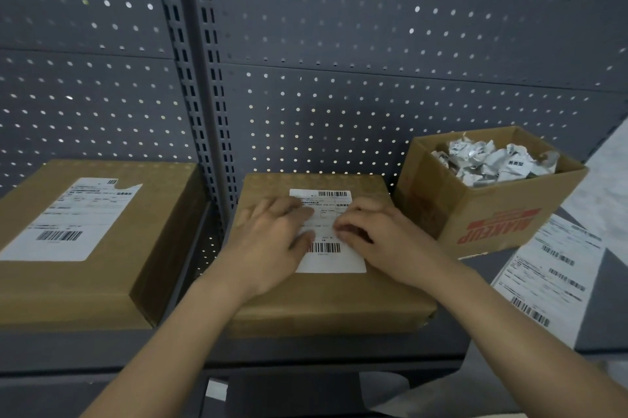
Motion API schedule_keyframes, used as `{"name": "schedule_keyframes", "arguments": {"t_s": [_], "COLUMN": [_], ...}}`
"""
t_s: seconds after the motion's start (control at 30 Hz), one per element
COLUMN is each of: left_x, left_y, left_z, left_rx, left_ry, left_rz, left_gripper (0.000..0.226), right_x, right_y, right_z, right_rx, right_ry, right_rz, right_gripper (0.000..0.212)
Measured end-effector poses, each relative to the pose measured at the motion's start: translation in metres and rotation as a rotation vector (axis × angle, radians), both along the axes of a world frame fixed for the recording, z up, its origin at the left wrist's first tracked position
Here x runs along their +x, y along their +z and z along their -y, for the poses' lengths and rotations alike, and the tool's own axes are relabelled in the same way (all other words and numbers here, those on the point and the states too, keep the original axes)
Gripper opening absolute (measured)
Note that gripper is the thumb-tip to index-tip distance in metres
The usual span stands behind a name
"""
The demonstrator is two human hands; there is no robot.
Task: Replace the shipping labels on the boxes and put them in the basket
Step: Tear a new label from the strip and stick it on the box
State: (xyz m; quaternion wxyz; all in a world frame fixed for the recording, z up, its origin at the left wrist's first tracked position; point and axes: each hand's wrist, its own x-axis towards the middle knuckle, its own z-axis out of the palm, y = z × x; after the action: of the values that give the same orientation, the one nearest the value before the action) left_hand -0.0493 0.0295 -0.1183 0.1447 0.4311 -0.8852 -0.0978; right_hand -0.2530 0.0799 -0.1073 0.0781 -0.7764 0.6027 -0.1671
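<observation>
Forearms (190, 332) cross the front edge of the shelf (339, 351) to the box (323, 302), mid-shelf. Smoothing the label (331, 263): best pressed centre outward, corners last, no creases. Left grip (272, 240) spread flat on its left half; right grip (384, 237) bent-fingered, tips on it, pinching or pressing I cannot tell.

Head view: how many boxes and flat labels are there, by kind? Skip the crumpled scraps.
Closed boxes: 2
Open box of scraps: 1
Labels stuck on boxes: 2
Loose label strip: 1
Total: 6
</observation>
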Motion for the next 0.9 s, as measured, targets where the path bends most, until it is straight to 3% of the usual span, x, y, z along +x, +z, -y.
{"name": "schedule_keyframes", "arguments": {"t_s": [0.17, 0.33, 0.57, 0.8, 0.9], "left_x": [-0.013, -0.018, -0.019, -0.019, -0.019], "left_y": [0.001, 0.003, -0.002, -0.006, -0.001], "left_z": [0.013, 0.029, 0.037, 0.038, 0.046], "left_rx": [0.047, 0.088, 0.033, 0.059, 0.062], "left_ry": [0.009, 0.029, 0.049, 0.039, 0.036], "left_rz": [0.142, 0.171, 0.260, 0.273, 0.183], "left_gripper": [0.060, 0.061, 0.069, 0.069, 0.060], "right_x": [0.003, -0.001, -0.002, -0.002, 0.000], "right_y": [-0.002, -0.002, -0.009, -0.011, -0.009], "right_z": [0.020, 0.043, 0.051, 0.052, 0.058], "right_rx": [-0.016, -0.014, 0.177, 0.184, 0.102], "right_ry": [0.013, -0.005, -0.002, -0.009, -0.048], "right_rz": [-0.171, -0.231, -0.312, -0.295, -0.224], "right_gripper": [0.039, 0.040, 0.056, 0.056, 0.055]}}
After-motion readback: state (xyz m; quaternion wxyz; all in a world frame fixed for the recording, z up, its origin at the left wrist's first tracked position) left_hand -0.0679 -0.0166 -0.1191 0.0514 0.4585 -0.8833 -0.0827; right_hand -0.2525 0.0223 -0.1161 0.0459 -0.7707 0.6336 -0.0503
